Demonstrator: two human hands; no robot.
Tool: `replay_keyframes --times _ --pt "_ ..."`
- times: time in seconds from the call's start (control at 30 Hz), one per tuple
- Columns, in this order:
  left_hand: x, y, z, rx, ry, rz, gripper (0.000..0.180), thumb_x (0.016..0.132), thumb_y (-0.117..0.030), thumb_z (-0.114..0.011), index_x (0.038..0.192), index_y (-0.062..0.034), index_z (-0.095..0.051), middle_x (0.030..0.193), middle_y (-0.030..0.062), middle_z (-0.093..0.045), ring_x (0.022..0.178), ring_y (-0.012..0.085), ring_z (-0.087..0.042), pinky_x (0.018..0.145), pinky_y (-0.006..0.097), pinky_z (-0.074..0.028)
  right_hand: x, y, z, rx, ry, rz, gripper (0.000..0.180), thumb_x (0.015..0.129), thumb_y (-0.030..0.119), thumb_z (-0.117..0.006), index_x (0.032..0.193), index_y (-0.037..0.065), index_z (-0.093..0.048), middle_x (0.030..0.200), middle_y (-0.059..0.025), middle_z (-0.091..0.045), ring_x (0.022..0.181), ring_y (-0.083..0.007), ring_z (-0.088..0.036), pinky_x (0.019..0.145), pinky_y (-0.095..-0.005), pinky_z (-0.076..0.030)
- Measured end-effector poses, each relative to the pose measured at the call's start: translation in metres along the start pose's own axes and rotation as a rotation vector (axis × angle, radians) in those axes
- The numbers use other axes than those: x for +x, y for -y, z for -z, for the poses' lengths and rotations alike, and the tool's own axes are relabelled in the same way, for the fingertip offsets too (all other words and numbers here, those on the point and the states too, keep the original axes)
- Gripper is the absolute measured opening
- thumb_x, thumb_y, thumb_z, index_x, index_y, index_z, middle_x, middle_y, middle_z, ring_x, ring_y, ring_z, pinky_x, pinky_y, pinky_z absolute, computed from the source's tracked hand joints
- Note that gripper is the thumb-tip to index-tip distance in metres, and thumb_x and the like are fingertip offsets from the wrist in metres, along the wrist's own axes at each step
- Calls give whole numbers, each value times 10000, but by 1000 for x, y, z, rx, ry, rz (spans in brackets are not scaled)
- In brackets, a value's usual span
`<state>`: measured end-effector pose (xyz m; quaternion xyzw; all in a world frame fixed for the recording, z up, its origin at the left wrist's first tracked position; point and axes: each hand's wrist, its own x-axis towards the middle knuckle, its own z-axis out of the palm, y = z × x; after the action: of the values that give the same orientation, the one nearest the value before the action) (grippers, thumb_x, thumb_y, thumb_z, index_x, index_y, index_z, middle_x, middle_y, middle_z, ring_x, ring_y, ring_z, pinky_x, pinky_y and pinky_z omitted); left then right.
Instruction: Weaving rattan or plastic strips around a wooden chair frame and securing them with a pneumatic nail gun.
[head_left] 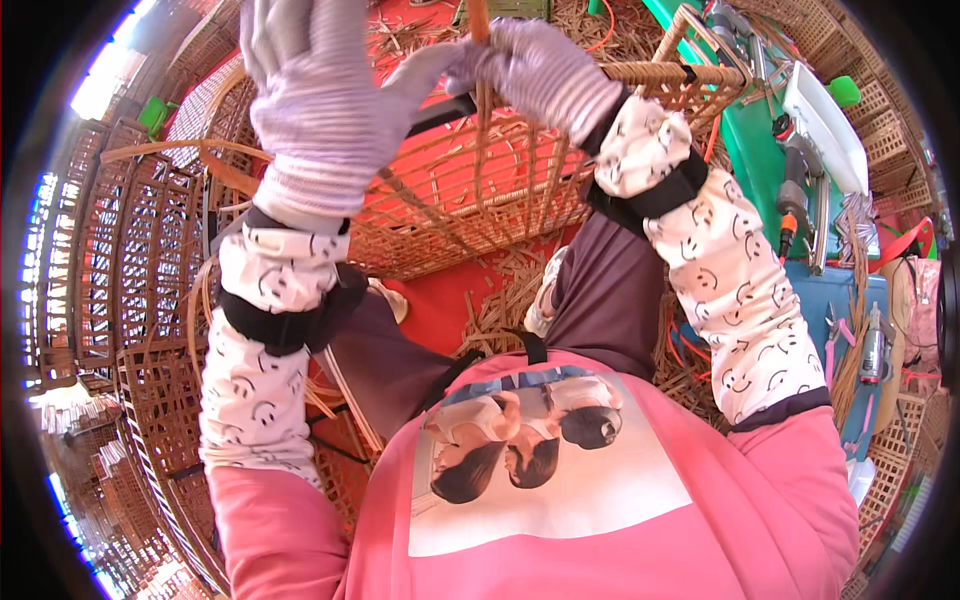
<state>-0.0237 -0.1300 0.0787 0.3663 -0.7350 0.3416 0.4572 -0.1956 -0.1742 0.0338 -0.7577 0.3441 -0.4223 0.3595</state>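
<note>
Basket (pixel 497 222) is set in front of the legs (pixel 605 280). Its brown walls, full of square holes, are already woven, and one edge (pixel 660 73) is wrapped; what is left cannot be told. A flat strip (pixel 479 20) is pinched by the right hand (pixel 548 75). The grip of the left hand (pixel 322 115), in soft striped cloth, is spread wide.

In gloves, the right hand (pixel 545 75) grips a brown strip (pixel 479 18) over a woven basket (pixel 540 185); the left hand (pixel 325 120) is blurred, fingers extended. Cut strips (pixel 505 295) litter the red floor (pixel 435 318). Right, a power tool (pixel 795 175) lies on a green surface (pixel 752 150); baskets (pixel 155 260) stand left.
</note>
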Motion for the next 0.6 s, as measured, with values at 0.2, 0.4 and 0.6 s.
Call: replay_keyframes --times 0.2,0.4,0.6 --pt "-60 1 -17 16 703 140 612 721 -660 -602 1044 -141 -579 917 101 -656 814 289 -660 668 423 -515 24 -16 7 698 -31 -177 334 960 291 -484 878 -23 -564 758 -99 -617 659 -214 -635 599 -327 -541" --pt "-54 51 -37 -91 772 39 457 766 -547 -650 957 -133 -613 727 68 -662 653 244 -662 585 366 -509 46 -8 15 531 -8 -272 399 952 360 -466 859 -18 -551 627 -133 -614 549 -254 -616 534 -364 -524" --pt "-36 47 -42 -89 851 101 557 762 -627 -588 992 -120 -606 728 96 -660 662 284 -659 599 386 -514 63 0 12 610 -20 -319 395 969 360 -433 889 -3 -570 697 -126 -640 622 -266 -634 604 -394 -539"
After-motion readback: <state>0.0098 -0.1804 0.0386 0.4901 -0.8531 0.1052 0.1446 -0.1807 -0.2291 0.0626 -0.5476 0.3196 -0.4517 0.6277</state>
